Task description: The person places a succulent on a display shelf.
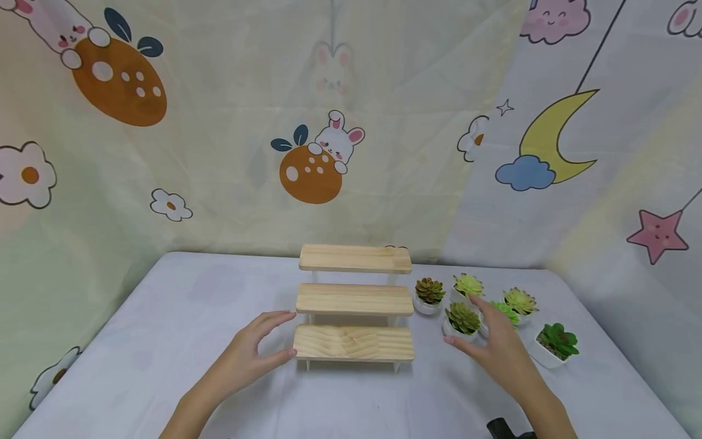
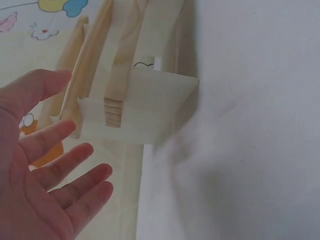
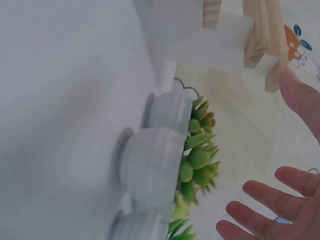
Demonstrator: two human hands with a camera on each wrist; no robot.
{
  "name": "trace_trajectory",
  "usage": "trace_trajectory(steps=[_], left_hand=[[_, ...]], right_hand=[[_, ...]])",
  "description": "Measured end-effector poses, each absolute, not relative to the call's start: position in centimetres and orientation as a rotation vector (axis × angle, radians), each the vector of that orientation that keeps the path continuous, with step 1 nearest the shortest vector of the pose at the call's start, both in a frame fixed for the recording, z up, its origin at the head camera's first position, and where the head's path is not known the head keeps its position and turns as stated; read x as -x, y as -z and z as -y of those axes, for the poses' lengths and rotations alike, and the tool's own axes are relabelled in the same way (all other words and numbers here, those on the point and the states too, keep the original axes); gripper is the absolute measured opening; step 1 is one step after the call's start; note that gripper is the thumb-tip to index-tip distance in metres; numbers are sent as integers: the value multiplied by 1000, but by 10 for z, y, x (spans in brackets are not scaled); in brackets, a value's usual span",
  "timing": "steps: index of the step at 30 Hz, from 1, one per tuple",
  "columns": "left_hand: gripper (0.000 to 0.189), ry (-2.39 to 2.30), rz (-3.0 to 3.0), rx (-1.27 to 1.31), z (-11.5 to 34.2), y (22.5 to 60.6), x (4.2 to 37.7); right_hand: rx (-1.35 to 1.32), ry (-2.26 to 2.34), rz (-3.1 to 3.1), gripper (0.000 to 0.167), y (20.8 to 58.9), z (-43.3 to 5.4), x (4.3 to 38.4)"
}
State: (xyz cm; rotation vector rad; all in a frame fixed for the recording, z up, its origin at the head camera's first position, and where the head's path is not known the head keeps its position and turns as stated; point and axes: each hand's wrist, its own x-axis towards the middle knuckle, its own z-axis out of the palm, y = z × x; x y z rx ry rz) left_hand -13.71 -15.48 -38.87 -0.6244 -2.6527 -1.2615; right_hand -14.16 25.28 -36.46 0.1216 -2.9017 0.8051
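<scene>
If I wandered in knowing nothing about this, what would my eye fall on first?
Probably the three-tiered wooden stand, near the middle of the white table. Next come the little potted succulents to its right, with the right hand near them and the left hand by the stand's left side. Behind, a yellow moon brightens the cartoon-printed backdrop.

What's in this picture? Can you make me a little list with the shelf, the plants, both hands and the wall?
Shelf: wooden stand, three steps, on the white table
Plants: six little potted plants, right of the stand; one brownish, the others green
Left hand: by the stand's left end, fingers spread, holding nothing; touching is hard to tell
Right hand: among the plants, holding nothing
Wall: cloth with bunnies, a moon and a star
</scene>
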Motion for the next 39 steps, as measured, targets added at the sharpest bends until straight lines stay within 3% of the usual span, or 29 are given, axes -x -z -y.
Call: trace_trajectory(steps=[17, 39], left_hand=[[71, 1715, 2636, 577, 148, 421, 149], [69, 1997, 2551, 567, 145, 432, 151]], right_hand=[[73, -1039, 2891, 91, 386, -267, 146], [171, -1033, 2953, 91, 397, -261, 152]])
